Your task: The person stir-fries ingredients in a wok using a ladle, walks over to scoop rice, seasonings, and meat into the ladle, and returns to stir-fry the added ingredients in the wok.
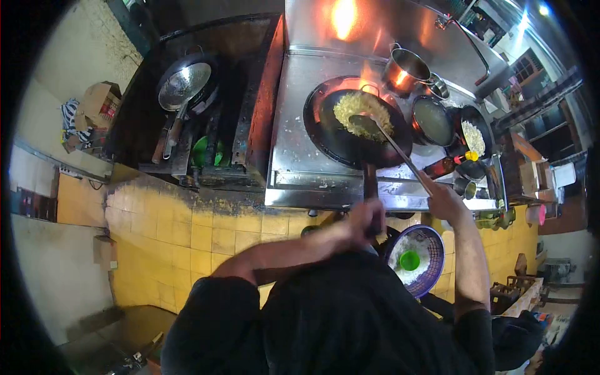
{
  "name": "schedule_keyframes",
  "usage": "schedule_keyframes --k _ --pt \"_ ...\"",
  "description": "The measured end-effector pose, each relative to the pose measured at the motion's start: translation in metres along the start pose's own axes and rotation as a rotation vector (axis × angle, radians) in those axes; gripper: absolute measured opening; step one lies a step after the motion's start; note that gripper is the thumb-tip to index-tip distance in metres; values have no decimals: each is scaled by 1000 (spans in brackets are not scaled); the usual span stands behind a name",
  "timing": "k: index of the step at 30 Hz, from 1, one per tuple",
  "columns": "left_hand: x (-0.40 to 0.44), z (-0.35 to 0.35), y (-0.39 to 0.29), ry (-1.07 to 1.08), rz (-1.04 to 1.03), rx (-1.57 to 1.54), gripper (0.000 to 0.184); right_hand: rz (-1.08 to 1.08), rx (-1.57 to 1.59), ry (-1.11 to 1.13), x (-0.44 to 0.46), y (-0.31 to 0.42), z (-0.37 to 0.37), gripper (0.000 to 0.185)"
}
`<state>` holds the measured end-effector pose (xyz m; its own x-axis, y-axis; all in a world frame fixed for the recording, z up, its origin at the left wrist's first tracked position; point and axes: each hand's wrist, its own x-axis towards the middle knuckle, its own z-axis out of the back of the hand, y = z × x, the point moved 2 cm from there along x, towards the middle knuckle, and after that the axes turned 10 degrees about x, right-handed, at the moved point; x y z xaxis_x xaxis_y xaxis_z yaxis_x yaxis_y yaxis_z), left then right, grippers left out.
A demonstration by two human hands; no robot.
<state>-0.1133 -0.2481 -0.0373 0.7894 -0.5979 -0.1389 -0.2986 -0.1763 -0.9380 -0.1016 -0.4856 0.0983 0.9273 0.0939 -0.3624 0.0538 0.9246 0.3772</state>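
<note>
My left hand [369,219], slightly blurred, is closed around the dark handle of a wok [331,139] on the stove. Inside the wok lies a heap of yellowish fried rice [351,107]. My right hand [447,203] grips the far end of a long-handled ladle [400,150]. The ladle's dark bowl rests in the rice. Flames show at the wok's back edge.
To the right stand a metal pot [406,65], a pan of liquid [432,120], a pan with white pieces [473,137] and a sauce bottle [442,167]. A purple basket [439,250] holds white rice and a green cup [409,260]. At left, a strainer [185,84] lies on another stove.
</note>
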Motion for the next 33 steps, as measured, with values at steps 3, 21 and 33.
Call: schedule_keyframes --k 3,21,33 --pt "-31 -8 -65 94 592 -416 20 34 -30 75 -22 22 39 77" --pt "-1 3 -4 -41 317 -272 13 -70 -104 -172 -1 -7 -51 65" --pt "90 86 31 -56 611 -735 9 -146 357 -353 4 -15 -176 72"
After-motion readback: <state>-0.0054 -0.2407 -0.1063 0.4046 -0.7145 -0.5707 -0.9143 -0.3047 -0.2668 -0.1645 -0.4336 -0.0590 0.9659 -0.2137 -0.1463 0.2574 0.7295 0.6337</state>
